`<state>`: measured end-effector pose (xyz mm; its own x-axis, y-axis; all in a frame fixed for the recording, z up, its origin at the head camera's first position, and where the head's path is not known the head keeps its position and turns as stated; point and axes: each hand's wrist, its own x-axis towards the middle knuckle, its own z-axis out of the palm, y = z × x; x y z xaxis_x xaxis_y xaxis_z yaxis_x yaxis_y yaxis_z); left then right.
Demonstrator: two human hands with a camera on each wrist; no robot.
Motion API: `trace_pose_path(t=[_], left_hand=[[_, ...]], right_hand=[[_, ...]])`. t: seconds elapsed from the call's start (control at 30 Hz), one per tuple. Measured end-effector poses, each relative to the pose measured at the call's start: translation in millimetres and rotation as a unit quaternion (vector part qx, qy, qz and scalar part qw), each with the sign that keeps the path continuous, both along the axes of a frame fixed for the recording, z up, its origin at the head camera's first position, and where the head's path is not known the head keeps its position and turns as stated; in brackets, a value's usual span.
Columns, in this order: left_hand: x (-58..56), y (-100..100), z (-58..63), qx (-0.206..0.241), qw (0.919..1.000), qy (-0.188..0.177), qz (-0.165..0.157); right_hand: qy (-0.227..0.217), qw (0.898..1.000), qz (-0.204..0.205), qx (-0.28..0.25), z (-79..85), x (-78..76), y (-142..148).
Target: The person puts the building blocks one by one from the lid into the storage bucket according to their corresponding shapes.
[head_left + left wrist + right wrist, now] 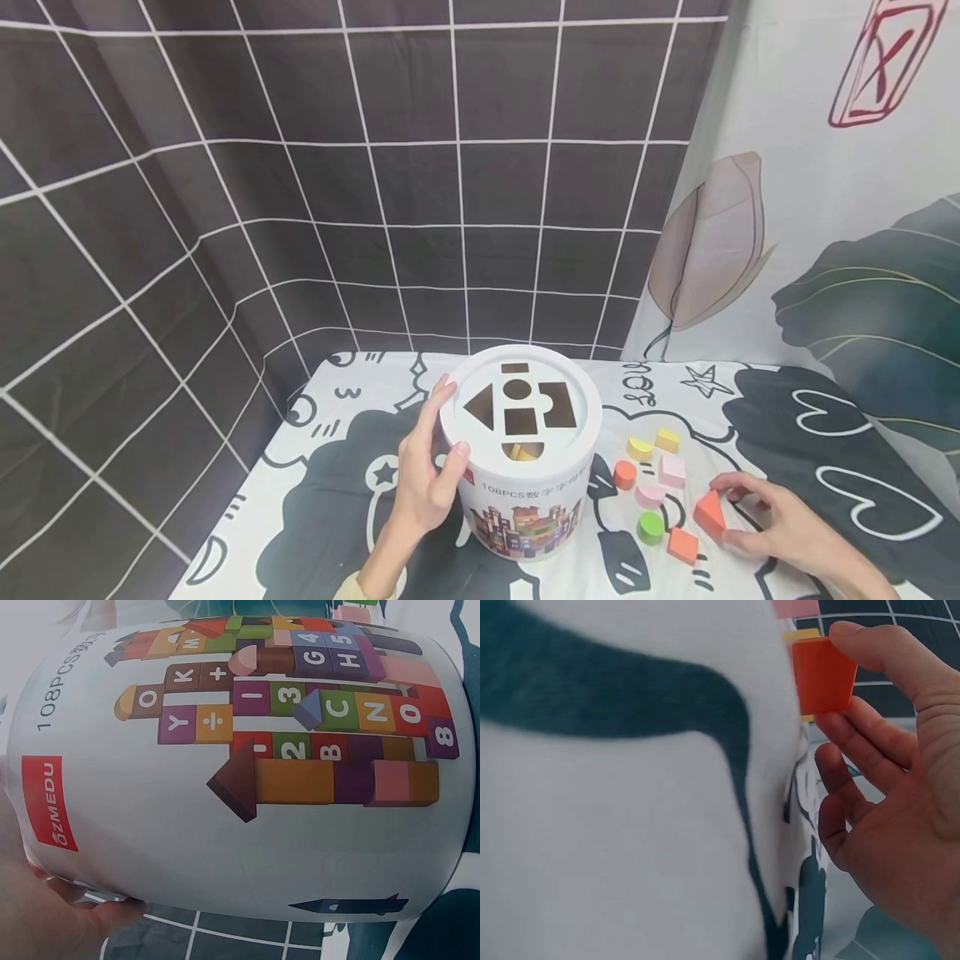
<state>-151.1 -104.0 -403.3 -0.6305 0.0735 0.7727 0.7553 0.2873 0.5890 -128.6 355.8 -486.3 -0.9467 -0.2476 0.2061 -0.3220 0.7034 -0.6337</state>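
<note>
A white bucket [522, 492] printed with colourful building blocks stands upright on the cloth. Its white lid [564, 446] has several cut-outs, among them a triangle, a circle and a square, and yellow blocks show through the front opening. My left hand [427, 471] grips the lid's left edge, thumb at the front and fingers along the side. On the right, my right hand [787, 521] pinches an orange triangular block [708, 515] between thumb and fingertips, close over the cloth. The right wrist view shows this orange block [823, 675] from its flat side, with the other fingers loosely curled below.
Between bucket and right hand lie several loose blocks: a green cylinder [651, 527], an orange-red block [682, 546], a red round block [624, 475], pink blocks [672, 470] and yellow ones [640, 449]. A dark grid-patterned curtain [405, 183] hangs behind the cartoon-patterned cloth [337, 467].
</note>
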Motion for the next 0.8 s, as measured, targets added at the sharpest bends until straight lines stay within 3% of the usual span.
trace_pose_path(t=[0.47,0.8], left_hand=[[0.3,0.4,1.4,0.002,1.0000,0.002,0.002],[-0.3,0.6,1.6,0.001,1.0000,0.008,0.005]], right_hand=[[0.078,0.996,-0.034,0.010,34.7,-8.3,-9.3],[0.065,0.996,-0.052,0.017,65.7,-15.7,-24.6]])
